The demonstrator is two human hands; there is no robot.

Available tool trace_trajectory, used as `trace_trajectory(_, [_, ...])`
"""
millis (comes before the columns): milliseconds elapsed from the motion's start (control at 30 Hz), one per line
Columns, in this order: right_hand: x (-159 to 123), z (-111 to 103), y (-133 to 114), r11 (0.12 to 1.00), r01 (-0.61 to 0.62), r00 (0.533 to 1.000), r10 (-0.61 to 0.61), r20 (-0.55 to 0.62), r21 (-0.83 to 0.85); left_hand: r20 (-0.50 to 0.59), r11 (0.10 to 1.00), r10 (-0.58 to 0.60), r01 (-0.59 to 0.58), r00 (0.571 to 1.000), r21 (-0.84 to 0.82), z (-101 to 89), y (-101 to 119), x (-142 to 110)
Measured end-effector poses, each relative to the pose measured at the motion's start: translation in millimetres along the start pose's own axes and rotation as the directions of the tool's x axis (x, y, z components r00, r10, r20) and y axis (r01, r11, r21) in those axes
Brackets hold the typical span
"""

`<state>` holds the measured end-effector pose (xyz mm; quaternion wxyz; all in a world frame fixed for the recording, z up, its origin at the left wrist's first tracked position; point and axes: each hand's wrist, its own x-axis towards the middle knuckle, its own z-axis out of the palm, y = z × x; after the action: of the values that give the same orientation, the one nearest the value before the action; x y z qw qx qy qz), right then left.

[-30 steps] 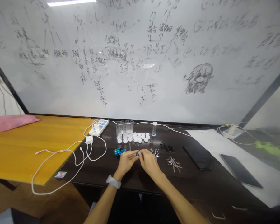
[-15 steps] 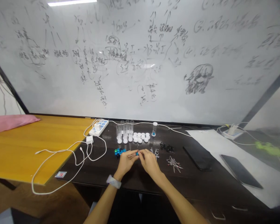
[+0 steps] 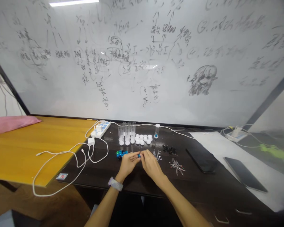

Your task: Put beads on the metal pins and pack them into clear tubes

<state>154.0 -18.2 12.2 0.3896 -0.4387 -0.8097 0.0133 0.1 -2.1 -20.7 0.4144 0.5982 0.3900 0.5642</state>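
Observation:
A small shiny blue ball (image 3: 139,155) sits between the fingertips of both hands, above the front part of the dark table. My left hand (image 3: 129,163) pinches it from the left, a pale band round the wrist. From the right, the fingers of my right hand (image 3: 150,162) are closed at the same ball. Something thin and dark shows just above it, too small to make out. Left of my left hand lies a cluster of blue and green shiny balls (image 3: 121,154). Thin silvery pieces (image 3: 157,155) lie just beyond my right hand.
Clear tubes (image 3: 121,132) and white caps (image 3: 142,142) stand at the back; one capped tube (image 3: 156,130) contains something blue. Small black parts (image 3: 169,149), thin pins (image 3: 177,166) and a black phone (image 3: 200,160) lie to the right. A power strip (image 3: 100,129) and white cables (image 3: 59,153) are left.
Almost nothing differs. The fingers of my right hand have shifted very slightly at the ball, and the view has moved a touch.

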Motion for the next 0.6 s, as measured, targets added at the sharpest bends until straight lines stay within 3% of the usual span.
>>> trace_trajectory(200, [-1.0, 6.8, 2.0, 0.999, -0.031, 0.999, 0.032, -0.027, 0.034, -0.013, 1.000, -0.004, 0.004, 1.000, 0.003, 1.1, 4.0, -0.4])
trace_trajectory(600, [1.8, -4.2, 10.1, 0.960, -0.086, 0.996, 0.081, 0.033, 0.266, -0.004, 0.998, -0.059, 0.059, 0.998, -0.009, 1.6, 6.9, -1.1])
